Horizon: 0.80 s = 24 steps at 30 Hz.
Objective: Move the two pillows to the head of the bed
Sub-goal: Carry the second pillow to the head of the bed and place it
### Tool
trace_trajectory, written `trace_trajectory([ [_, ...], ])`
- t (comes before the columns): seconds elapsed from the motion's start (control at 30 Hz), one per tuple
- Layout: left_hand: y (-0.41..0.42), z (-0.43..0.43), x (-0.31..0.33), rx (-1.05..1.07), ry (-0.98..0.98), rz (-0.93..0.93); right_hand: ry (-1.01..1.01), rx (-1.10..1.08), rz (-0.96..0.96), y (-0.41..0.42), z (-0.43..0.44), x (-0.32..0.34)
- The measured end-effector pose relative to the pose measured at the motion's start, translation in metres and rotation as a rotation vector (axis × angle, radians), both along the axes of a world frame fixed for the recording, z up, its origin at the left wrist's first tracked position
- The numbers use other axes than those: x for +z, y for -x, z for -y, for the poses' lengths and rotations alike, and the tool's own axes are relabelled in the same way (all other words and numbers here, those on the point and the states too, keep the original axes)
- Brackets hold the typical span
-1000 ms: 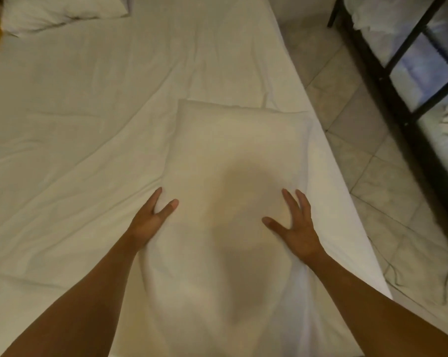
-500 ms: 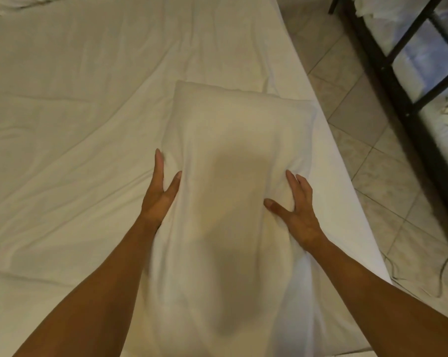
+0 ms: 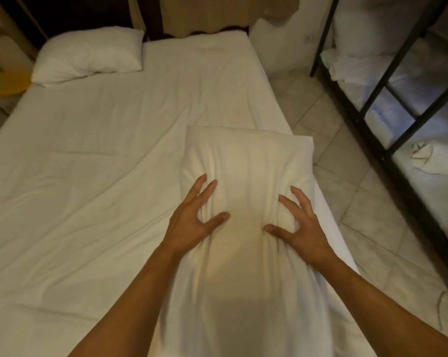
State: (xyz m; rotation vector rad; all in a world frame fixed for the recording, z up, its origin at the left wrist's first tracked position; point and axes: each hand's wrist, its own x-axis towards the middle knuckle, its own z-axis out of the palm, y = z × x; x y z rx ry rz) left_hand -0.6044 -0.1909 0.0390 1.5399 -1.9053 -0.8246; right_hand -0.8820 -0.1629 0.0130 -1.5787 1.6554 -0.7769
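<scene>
A white pillow lies lengthwise on the right side of the bed, close to me. My left hand and my right hand both press into its middle, fingers curled and bunching the fabric between them. A second white pillow rests at the far left corner, at the head of the bed. The near end of the close pillow runs out of view below my arms.
A tiled floor runs along the bed's right edge. A black metal bunk frame with white bedding stands at the right. A dark headboard and a tan curtain are behind the bed. A yellow object sits at the far left.
Both hands slid up the pillow toward its middle and curled their fingers into the fabric. My view tilted up, bringing the head of the bed and the far pillow into sight.
</scene>
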Motion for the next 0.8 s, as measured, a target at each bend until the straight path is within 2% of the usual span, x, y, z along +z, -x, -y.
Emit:
trace_trajectory([
  [0.23,0.033,-0.004,0.111,-0.044,0.088,-0.009,0.131,-0.021,-0.071,0.032,-0.015,0.120],
  [0.43,0.079,-0.006,0.206,-0.081,0.195,-0.077,0.263,-0.071,-0.027,0.079,-0.028,0.218],
  [0.8,0.220,-0.021,0.313,-0.085,0.348,-0.095,0.465,-0.066,-0.102,0.222,-0.041,0.329],
])
